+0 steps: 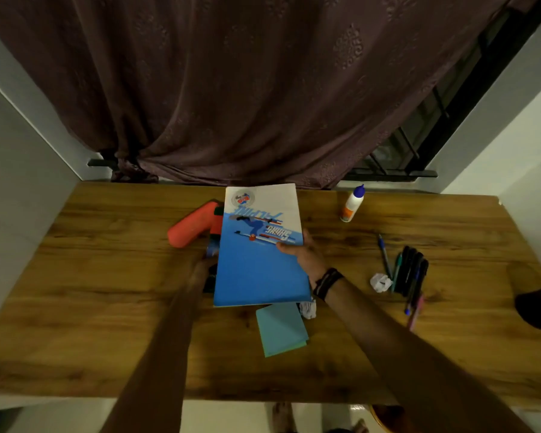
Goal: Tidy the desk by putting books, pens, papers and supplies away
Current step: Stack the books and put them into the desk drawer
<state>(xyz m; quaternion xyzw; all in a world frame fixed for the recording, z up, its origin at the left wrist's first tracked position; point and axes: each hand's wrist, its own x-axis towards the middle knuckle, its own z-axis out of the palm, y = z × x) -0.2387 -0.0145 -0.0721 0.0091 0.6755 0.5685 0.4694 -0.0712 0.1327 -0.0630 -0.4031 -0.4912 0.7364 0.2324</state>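
We're looking down at the wooden surface [107, 323], and the book [260, 254] with the blue skier cover is the thing in play. Our right hand [305, 256] grips its right edge, thumb on the cover. It sits mid-surface, and whether that edge is off the wood we can't tell.

Our left hand [202, 270] reaches in at the book's left edge, blurred, near some dark small items there. We cannot tell whether its fingers are closed on anything.

So we judge the step as gathering the book, with most of the tidying ahead. Half tucked behind the book's far left corner lies an orange pouch [194, 228]. Just below the near edge sit a pale blue sticky pad [281, 329] and a crumpled paper [308, 309]. Off to the right, a row of pens [411, 278] lies side by side, with another paper ball [380, 282] just beside them. A glue bottle [352, 204] stands upright near the back edge.

Next, we think, the book needs a clean lift clear of the pad and the pouch, so neither gets dragged along. No shelf or holder shows, so where it goes is open.
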